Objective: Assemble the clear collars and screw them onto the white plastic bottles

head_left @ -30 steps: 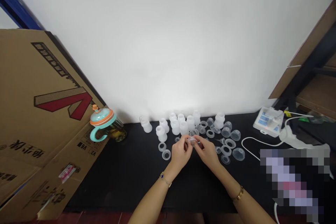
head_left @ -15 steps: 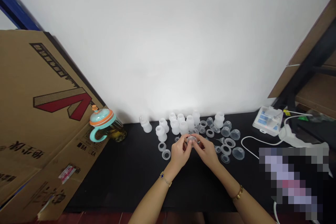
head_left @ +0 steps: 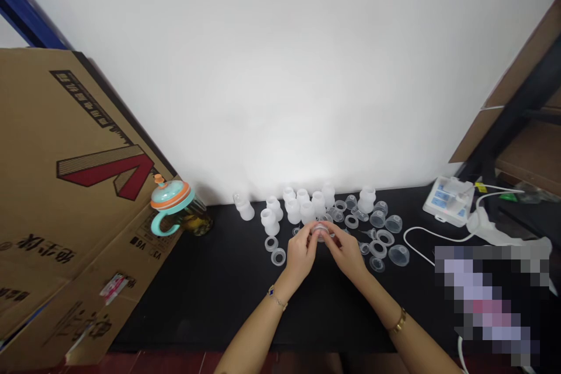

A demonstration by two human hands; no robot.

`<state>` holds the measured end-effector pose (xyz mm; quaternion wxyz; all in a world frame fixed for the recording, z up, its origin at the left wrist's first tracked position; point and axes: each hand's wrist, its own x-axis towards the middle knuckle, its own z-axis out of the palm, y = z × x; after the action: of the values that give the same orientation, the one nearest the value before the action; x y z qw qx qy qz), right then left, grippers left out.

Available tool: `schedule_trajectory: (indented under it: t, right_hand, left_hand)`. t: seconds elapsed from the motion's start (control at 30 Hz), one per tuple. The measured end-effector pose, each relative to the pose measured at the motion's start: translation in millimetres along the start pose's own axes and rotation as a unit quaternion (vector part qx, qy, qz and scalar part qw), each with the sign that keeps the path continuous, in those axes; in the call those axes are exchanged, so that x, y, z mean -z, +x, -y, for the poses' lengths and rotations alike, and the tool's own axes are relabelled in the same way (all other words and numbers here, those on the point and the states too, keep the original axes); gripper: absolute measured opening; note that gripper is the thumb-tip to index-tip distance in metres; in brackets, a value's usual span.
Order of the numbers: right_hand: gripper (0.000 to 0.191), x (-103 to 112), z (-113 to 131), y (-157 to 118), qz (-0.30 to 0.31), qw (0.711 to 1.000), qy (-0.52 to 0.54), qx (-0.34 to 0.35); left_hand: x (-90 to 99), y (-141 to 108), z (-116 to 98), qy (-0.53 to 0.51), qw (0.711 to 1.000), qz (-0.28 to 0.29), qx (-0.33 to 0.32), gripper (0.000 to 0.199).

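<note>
My left hand (head_left: 302, 248) and my right hand (head_left: 346, 250) meet above the black table, fingers closed on a small translucent bottle collar (head_left: 321, 232). Both thumbs press against its near side, and the fingers hide much of it. Just behind the hands stand several white baby bottles (head_left: 307, 211). To the right lie several loose collar rings (head_left: 377, 249), clear dome caps (head_left: 393, 222) and a clear teat (head_left: 366, 231). Left of my left hand are two more rings (head_left: 277, 256). A bottle with a clear cap (head_left: 243, 207) stands apart at the left.
A jug of dark drink with a turquoise and orange lid (head_left: 170, 196) stands by a large cardboard box (head_left: 35, 140) on the left. At the right are a white power strip (head_left: 449, 200), its cable (head_left: 421, 229) and a blurred-out patch. A white wall rises behind.
Both hands stay in place around the collar, with the fingers and thumbs shifted slightly on it. The view has moved a touch; the other pieces lie as before.
</note>
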<state>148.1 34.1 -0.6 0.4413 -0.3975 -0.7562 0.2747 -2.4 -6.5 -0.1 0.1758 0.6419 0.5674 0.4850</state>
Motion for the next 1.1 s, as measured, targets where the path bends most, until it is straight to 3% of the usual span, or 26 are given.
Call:
schedule_trajectory:
  t: [0.67, 1.1]
  right_hand:
    - [0.029, -1.7, 0.1, -1.4, -0.005, 1.0, -0.012, 0.013]
    - [0.035, -1.3, -2.1, -1.1, 0.016, 1.0, 0.004, -0.024]
  left_hand:
    - [0.9, 0.4, -4.3, -0.001, 0.999, -0.02, -0.04, 0.028]
    - [-2.1, 0.5, -0.2, 0.052, 0.998, -0.008, -0.015, 0.03]
